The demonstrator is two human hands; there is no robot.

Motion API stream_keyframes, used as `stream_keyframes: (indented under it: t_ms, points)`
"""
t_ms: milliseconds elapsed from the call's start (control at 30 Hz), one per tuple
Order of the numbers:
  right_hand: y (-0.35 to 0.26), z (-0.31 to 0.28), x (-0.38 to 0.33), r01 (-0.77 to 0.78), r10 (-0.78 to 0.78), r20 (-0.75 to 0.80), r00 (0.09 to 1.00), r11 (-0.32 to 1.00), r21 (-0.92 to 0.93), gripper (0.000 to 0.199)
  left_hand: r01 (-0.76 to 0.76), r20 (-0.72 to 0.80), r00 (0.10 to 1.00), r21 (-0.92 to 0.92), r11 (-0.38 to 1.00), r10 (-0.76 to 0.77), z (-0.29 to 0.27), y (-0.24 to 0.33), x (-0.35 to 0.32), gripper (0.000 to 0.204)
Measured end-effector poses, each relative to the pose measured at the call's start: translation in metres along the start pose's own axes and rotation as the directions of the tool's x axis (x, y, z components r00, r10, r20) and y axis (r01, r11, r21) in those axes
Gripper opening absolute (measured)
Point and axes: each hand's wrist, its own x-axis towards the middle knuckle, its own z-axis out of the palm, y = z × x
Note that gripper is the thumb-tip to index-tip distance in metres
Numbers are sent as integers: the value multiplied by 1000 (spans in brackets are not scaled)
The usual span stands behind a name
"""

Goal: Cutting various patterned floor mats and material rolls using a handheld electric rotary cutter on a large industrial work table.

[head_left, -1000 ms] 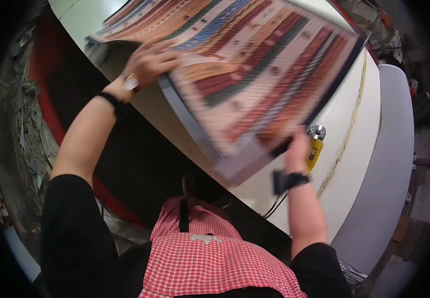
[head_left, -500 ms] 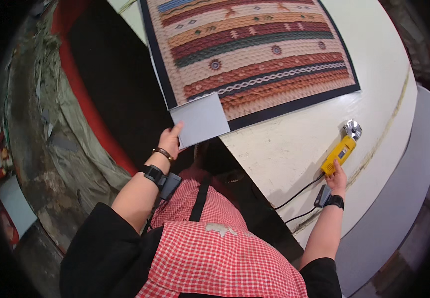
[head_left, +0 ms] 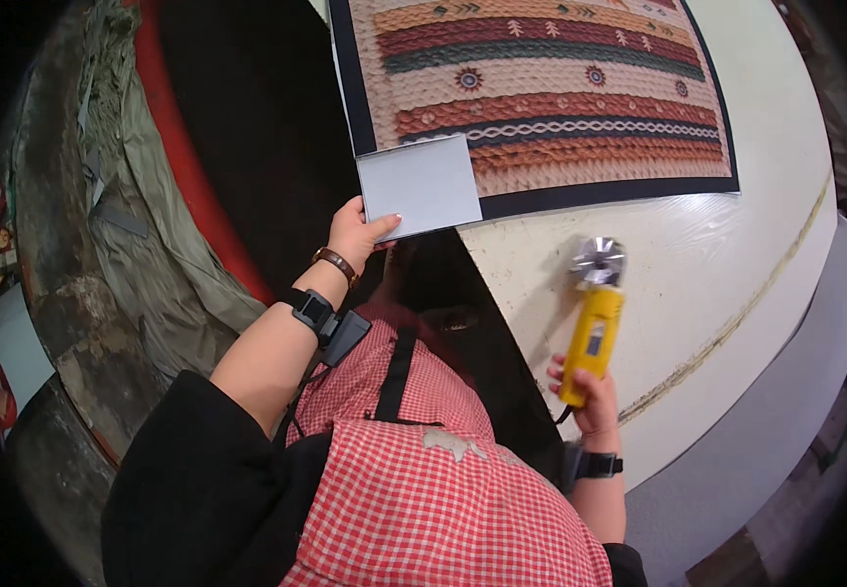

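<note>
A patterned mat (head_left: 580,108) with woven-look stripes and a dark border lies on the pale table. Over its near left corner rests a light grey rectangular sheet (head_left: 423,183). My left hand (head_left: 363,229) grips that sheet at its lower left corner, thumb on top and fingers underneath. My right hand (head_left: 588,389) is wrapped round the handle end of a yellow electric rotary cutter (head_left: 594,328). The cutter's round metal blade end points away from me, just short of the mat's near border, and is blurred by motion.
The off-white table (head_left: 697,284) has a worn curved edge on the right, with a grey surface (head_left: 785,430) beyond it. Left of the mat is a dark gap beside a red edge (head_left: 188,166). Crumpled greenish cloth (head_left: 139,225) lies farther left.
My right hand has brought the cutter leftward, off its spot on the table's right, and turned it more upright. My left thumb has slid further onto the grey sheet. The view has shifted slightly.
</note>
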Motion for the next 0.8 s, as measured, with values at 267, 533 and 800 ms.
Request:
stream_keyframes:
  t_ms: [267,533,800]
  points:
    - [27,86,-16,126,-210,-113,971,854,-504,60,6,65,998,-20,1000,-5,-1,4,0,33]
    - [30,104,0,274,-466,-45,884,593,-757,65,-44,58,997,-20,999,45,-2,0,5,34]
    - [23,119,5,284,-511,-32,859,528,-801,62,1,42,999,2,1000,-1,1,3,3,33]
